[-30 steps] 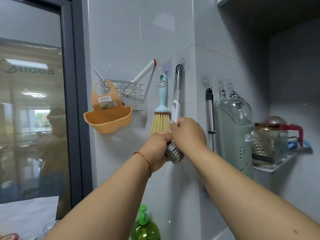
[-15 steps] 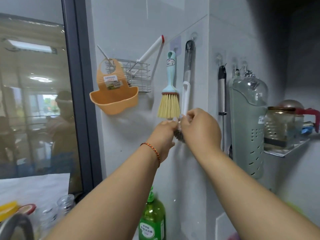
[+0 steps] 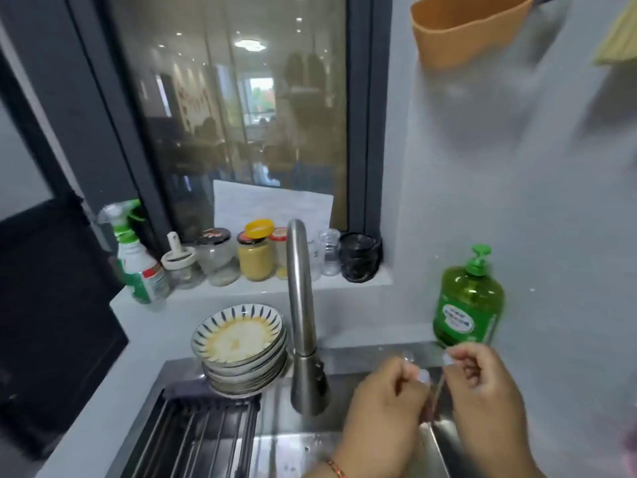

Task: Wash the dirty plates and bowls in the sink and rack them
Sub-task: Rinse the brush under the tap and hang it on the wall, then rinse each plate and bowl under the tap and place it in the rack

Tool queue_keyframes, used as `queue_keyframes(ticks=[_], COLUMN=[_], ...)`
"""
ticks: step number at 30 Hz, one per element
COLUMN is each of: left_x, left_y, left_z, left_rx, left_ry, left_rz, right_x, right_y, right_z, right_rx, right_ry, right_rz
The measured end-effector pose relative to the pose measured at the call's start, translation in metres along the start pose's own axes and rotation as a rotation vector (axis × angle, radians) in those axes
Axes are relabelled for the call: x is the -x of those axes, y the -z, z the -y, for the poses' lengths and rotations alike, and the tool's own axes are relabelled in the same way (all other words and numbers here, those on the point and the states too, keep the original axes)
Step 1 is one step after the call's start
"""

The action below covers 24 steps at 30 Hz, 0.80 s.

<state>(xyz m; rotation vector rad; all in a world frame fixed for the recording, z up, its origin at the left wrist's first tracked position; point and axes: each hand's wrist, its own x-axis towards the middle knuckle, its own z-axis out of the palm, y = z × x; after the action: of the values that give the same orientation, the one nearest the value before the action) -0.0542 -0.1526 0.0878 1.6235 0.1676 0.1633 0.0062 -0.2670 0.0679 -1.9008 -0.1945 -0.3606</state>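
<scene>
A stack of dirty blue-rimmed plates (image 3: 241, 339) with yellow residue stands at the back left corner of the steel sink (image 3: 296, 450). A dark roll-up rack (image 3: 206, 432) lies across the sink's left half, just in front of the plates. My left hand (image 3: 382, 408) and my right hand (image 3: 486, 398) are close together over the sink's right side, both with fingers curled. They pinch a thin, blurred strand (image 3: 435, 395) that hangs between them; I cannot tell what it is.
The steel faucet (image 3: 303, 322) rises between the plates and my hands. A green soap bottle (image 3: 468, 305) stands at the sink's back right. Several jars (image 3: 255, 257) and a spray bottle (image 3: 138, 263) line the window sill. An orange holder (image 3: 472, 25) hangs on the wall above.
My hands have left the brush hanging on the wall and come down over the sink. The view has dropped from the wall hooks to the sink and plates.
</scene>
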Motion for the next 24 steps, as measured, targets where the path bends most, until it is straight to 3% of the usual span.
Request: queue_keyframes(ticks=[5,8,12,14,16,18,21,24], left_x=[0.036,0.046,0.027,-0.003,-0.036,-0.065,-0.099,-0.114], left_y=[0.086,0.127,0.189,0.227,0.257,0.281,0.310,0.318], left_z=[0.060,0.080,0.106,0.117,0.119,0.119,0.134,0.141], left_rx=[-0.014,-0.083,-0.366,-0.532,-0.419,-0.389,-0.234,0.249], left_ry=[0.172,0.218,0.121,0.117,0.134,0.275,0.541,0.554], left_rz=[-0.173,-0.243,-0.500,-0.635,-0.859,-0.997,-0.847,-0.575], right_x=[0.042,0.057,0.065,0.065,0.059,0.048,0.043,0.031], right_y=[-0.077,-0.123,-0.196,-0.226,-0.243,-0.260,-0.283,-0.307], right_z=[-0.046,-0.057,-0.097,-0.077,-0.034,-0.020,-0.014,-0.024], right_rx=[0.082,0.023,-0.083,-0.182,-0.250,-0.281,-0.358,-0.476], right_ry=[-0.321,-0.400,-0.668,-0.726,-0.723,-0.700,-0.742,-0.819], right_rz=[0.443,0.580,0.634,0.639,0.635,0.619,0.670,0.591])
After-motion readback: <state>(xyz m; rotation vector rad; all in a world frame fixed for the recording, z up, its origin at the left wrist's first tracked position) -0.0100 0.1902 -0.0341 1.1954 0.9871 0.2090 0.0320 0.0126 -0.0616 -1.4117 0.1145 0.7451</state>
